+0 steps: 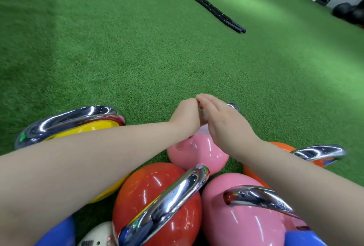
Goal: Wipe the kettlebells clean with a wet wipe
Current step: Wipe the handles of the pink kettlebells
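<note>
Several glossy kettlebells with chrome handles stand close together on green turf at the bottom of the view. Both my hands meet over the far pink kettlebell. My left hand is curled into a fist at the left end of its handle, which is mostly hidden. My right hand lies over the handle with fingers straight, its fingertips touching the left hand's knuckles. Only the chrome handle's right tip shows. A pale scrap between the hands may be the wet wipe; I cannot tell for sure.
Around the far pink kettlebell stand a yellow kettlebell at left, a red one and a larger pink one in front, and an orange one at right. Black battle ropes lie on the turf beyond. Black balls and shelves are far right.
</note>
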A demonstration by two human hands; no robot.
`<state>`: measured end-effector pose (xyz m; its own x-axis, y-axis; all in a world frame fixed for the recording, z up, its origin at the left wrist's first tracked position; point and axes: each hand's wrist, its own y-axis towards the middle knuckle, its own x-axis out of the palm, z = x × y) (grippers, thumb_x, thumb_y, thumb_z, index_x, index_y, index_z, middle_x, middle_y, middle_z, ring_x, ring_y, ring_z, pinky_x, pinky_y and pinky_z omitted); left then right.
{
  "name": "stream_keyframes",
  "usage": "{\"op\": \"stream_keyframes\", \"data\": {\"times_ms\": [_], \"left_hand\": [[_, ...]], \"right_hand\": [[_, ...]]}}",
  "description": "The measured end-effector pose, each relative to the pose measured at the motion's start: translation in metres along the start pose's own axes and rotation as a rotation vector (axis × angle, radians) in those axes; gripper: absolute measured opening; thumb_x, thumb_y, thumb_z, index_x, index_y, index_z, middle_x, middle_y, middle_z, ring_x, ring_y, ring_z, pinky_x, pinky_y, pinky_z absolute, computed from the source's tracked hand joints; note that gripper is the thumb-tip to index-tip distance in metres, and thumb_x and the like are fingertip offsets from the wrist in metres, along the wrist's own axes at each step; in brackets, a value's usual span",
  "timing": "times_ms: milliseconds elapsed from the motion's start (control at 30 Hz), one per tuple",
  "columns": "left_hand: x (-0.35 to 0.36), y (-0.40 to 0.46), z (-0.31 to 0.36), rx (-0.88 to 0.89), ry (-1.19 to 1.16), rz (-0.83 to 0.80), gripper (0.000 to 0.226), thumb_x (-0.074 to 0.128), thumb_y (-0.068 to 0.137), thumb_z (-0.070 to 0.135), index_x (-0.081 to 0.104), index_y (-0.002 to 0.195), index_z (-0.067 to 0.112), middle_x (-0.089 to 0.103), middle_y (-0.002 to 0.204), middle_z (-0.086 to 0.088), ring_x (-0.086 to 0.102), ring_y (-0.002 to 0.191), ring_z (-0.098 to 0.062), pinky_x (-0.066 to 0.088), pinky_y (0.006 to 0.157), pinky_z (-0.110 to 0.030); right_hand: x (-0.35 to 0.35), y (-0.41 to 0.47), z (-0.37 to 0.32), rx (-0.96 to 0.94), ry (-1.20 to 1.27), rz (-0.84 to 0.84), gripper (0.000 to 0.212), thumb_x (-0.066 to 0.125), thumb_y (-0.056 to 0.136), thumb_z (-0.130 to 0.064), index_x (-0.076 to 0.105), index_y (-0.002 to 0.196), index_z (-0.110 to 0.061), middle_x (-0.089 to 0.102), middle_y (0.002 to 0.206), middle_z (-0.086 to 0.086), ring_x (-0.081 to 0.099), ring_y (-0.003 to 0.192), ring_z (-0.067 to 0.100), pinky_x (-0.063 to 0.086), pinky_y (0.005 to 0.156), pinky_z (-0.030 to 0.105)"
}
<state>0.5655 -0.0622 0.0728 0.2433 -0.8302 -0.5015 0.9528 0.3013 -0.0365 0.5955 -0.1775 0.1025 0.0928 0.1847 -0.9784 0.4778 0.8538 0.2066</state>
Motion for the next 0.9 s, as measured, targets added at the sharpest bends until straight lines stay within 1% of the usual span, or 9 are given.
{"op": "stream_keyframes", "data": {"times_ms": [100,200,300,400,467,567,633,733,900], "left_hand": [[0.0,0.004,-0.011,-0.021,-0.05,-0.006,0.014,0.062,0.08,0.007,0.05,0.085,0.013,0.052,0.068,0.006,0.05,0.069,-0.013,0.04,0.06,-0.022],[-0.001,-0.003,-0.027,-0.032,-0.015,-0.073,0.051,0.075,0.073,0.013,0.051,0.117,0.011,0.062,0.107,-0.002,0.056,0.098,-0.017,0.041,0.08,-0.024],[0.0,-0.011,-0.039,-0.068,-0.001,-0.062,0.068,0.083,0.066,0.02,0.05,0.125,0.014,0.059,0.122,-0.001,0.053,0.113,-0.018,0.037,0.085,-0.021],[0.0,-0.012,-0.049,-0.121,0.046,-0.071,0.048,0.082,0.066,0.018,0.058,0.107,0.013,0.061,0.1,0.0,0.055,0.092,-0.016,0.038,0.067,-0.02],[-0.002,-0.014,-0.058,-0.128,0.113,-0.1,0.04,0.079,0.069,0.012,0.058,0.103,0.011,0.059,0.092,0.0,0.054,0.085,-0.017,0.036,0.059,-0.021],[-0.005,-0.018,-0.074,-0.173,0.256,-0.222,0.057,0.077,0.072,0.011,0.052,0.123,0.009,0.06,0.115,-0.005,0.056,0.107,-0.021,0.04,0.08,-0.019],[-0.009,-0.021,-0.082,-0.224,0.346,-0.321,0.068,0.077,0.073,0.014,0.045,0.133,0.009,0.052,0.132,-0.007,0.05,0.119,-0.022,0.039,0.095,-0.024],[-0.01,-0.024,-0.089,-0.266,0.381,-0.444,0.071,0.074,0.075,0.014,0.041,0.138,0.013,0.047,0.138,-0.008,0.049,0.122,-0.025,0.041,0.099,-0.029],[-0.006,-0.024,-0.088,-0.286,0.36,-0.497,0.065,0.072,0.078,0.013,0.042,0.136,0.009,0.049,0.135,-0.008,0.049,0.121,-0.026,0.04,0.096,-0.028]], "right_hand": [[-0.004,0.015,-0.005,0.005,0.026,-0.302,0.082,0.045,0.079,0.009,0.004,0.149,-0.007,0.02,0.154,0.007,0.03,0.137,0.022,0.019,0.112,0.029],[0.003,0.026,-0.004,-0.016,-0.108,-0.467,0.089,0.054,0.083,-0.003,-0.008,0.147,-0.006,0.021,0.153,0.006,0.031,0.136,0.021,0.015,0.114,0.032],[0.011,0.029,-0.002,-0.15,-0.353,-0.474,0.075,0.052,0.087,-0.014,0.007,0.147,-0.004,0.038,0.141,0.006,0.039,0.128,0.022,0.022,0.11,0.032],[0.016,0.027,-0.006,-0.229,-0.47,-0.406,0.04,0.042,0.09,-0.016,0.035,0.13,-0.01,0.05,0.124,0.005,0.047,0.113,0.025,0.031,0.097,0.032],[0.019,0.027,-0.01,-0.223,-0.494,-0.4,0.029,0.04,0.09,-0.013,0.042,0.119,-0.011,0.051,0.119,0.006,0.048,0.108,0.026,0.034,0.09,0.033],[0.024,0.034,-0.016,-0.209,-0.543,-0.444,0.027,0.05,0.088,-0.013,0.045,0.114,-0.012,0.054,0.117,0.005,0.051,0.107,0.025,0.034,0.082,0.031],[0.029,0.041,-0.019,-0.223,-0.571,-0.465,0.022,0.049,0.089,-0.011,0.049,0.11,-0.012,0.058,0.114,0.004,0.054,0.106,0.024,0.031,0.075,0.031],[0.038,0.045,-0.028,-0.299,-0.619,-0.463,0.018,0.042,0.091,-0.007,0.053,0.099,-0.019,0.063,0.107,0.001,0.058,0.1,0.022,0.027,0.072,0.029],[0.062,0.037,-0.04,-0.439,-0.758,-0.493,0.016,0.039,0.096,-0.019,0.043,0.11,-0.013,0.06,0.096,-0.003,0.059,0.09,0.02,0.025,0.064,0.03]]}}
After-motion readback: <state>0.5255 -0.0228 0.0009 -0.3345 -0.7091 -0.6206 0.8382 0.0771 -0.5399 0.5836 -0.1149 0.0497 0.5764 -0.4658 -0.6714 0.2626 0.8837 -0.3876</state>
